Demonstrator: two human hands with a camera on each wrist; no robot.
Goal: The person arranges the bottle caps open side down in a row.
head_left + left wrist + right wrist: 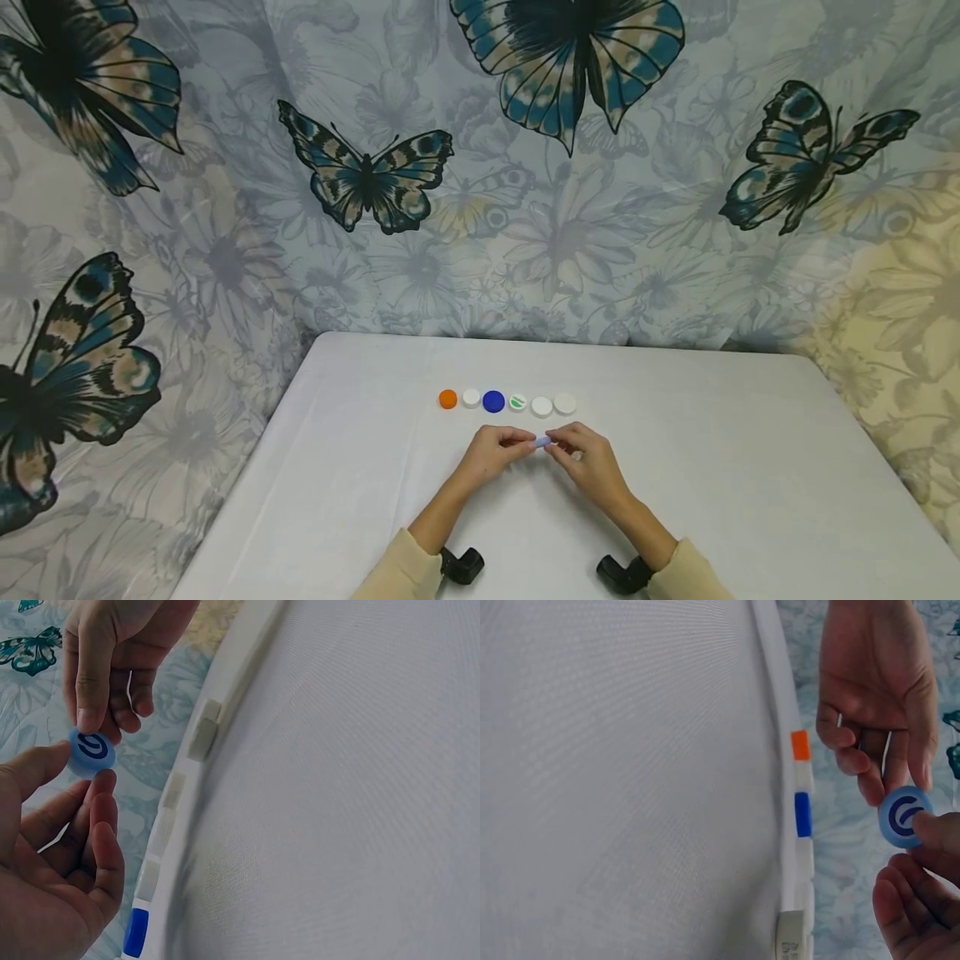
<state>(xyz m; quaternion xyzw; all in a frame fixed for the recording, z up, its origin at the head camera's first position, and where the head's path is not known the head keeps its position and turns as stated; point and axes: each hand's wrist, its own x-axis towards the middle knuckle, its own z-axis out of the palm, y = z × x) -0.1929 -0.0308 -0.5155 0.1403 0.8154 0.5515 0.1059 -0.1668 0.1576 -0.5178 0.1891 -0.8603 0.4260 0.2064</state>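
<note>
Both hands hold a light blue bottle cap (542, 442) above the table, one at each side. Thumb and fingers of the left hand (491, 454) pinch its left edge; those of the right hand (595, 471) pinch the right edge. A dark swirl mark shows on the cap's face in the left wrist view. Beyond the hands lies a row of caps: an orange cap (447, 399), a white cap (471, 398), a dark blue cap (493, 402), a white cap with a green mark (517, 402) and two plain white caps (542, 407) (565, 404).
A pale cap (790, 935) with small print on its side lies on the white-covered table (337, 433), closer in than the row. Black wrist devices (463, 567) sit at both sleeves. A butterfly-patterned cloth (562, 242) hangs behind the table.
</note>
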